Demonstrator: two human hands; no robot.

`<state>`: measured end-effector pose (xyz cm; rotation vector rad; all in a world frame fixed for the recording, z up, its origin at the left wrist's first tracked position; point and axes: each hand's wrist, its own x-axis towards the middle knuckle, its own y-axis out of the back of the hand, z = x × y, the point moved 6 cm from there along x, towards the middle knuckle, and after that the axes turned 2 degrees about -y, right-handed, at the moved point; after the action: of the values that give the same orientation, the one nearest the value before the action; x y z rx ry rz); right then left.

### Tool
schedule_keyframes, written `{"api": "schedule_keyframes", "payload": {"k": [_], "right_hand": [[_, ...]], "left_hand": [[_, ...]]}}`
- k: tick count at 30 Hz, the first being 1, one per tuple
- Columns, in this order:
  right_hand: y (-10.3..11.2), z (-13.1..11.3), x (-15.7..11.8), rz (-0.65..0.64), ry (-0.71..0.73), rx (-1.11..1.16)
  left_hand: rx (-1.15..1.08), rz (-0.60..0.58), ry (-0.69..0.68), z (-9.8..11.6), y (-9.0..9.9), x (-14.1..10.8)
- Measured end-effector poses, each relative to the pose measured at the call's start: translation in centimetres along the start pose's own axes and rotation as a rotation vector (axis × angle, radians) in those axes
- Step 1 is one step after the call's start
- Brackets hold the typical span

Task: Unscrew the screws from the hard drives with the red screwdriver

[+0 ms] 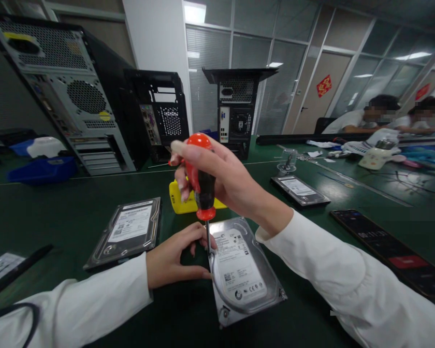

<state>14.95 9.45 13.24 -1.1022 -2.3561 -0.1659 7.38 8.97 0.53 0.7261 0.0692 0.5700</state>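
Note:
A silver hard drive (241,270) with a white label lies on the green table, turned at a slight angle. My right hand (221,169) is wrapped round the red and black handle of a screwdriver (205,195). The screwdriver stands upright, its tip down at the left edge of the drive. My left hand (183,256) rests at that same edge, thumb and fingers apart on either side of a gap, with its fingertips beside the screwdriver shaft. Behind the drive, a yellow object (183,199) is partly hidden by my right hand.
Other hard drives lie at left (130,227) and back right (300,190). A phone (387,251) is at right. Computer cases (105,101) stand behind, near a blue tray (41,170). Two people sit at the far right; a small clear container (287,159) stands mid-right.

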Motion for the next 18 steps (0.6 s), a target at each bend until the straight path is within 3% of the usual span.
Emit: {"api": "schedule_keyframes", "payload": {"k": [3,6,10,14,18], "right_hand": [[0.2,0.1,0.0,0.040,0.029,0.004],[0.1,0.0,0.0,0.003,0.037,0.071],[-0.6,-0.4,-0.1,-0.093,-0.052,0.135],[-1.1,-0.6,-0.4,-0.105,-0.143,0.072],[-1.1,-0.6,-0.3,-0.101,-0.095,0.059]], "left_hand": [[0.014,0.002,0.000,0.0,0.0,0.0],[0.021,-0.002,0.001,0.0,0.0,0.0],[0.005,0.003,-0.007,0.0,0.0,0.0],[-0.005,0.007,-0.015,0.0,0.0,0.0],[0.009,0.002,-0.013,0.0,0.0,0.0]]}}
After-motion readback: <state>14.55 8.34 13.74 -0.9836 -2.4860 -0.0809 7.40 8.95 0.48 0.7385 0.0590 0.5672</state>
